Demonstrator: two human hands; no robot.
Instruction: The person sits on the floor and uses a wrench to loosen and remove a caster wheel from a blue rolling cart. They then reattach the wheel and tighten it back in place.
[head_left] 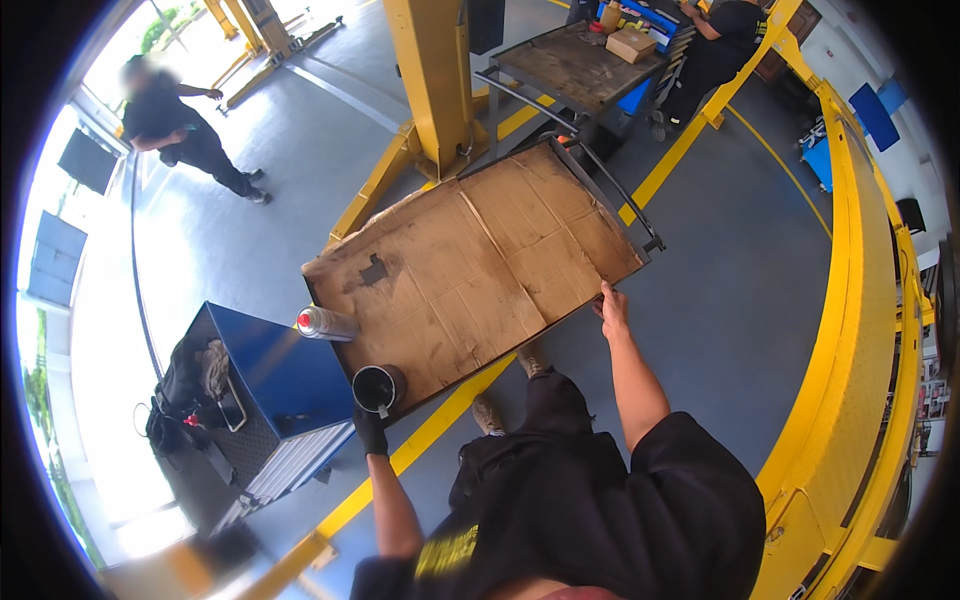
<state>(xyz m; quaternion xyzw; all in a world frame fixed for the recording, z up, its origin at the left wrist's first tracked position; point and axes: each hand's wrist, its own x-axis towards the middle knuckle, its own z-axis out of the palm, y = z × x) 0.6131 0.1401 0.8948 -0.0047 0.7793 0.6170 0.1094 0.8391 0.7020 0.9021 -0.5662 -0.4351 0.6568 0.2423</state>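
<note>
In front of me is a cart (572, 325) whose top is lined with brown, stained cardboard (450, 270). My right hand (612, 308) is bare and closed on the cart's near edge, toward its right corner. My left hand (370, 432) wears a black glove and is at the cart's near left corner, closed on its edge; the fingers are partly hidden. Right beside that glove stands a dark cup-like container (378, 390) with a handle or rod showing at its rim. A white spray can with a red cap (327, 323) lies at the left end of the cardboard.
A yellow lift post (430, 80) stands beyond the cart, and yellow lift framing (840, 330) curves along the right. A blue cabinet (265, 370) is at the left. Farther off are a second cart (580, 65) with a box and two people, one (185, 130) at the left.
</note>
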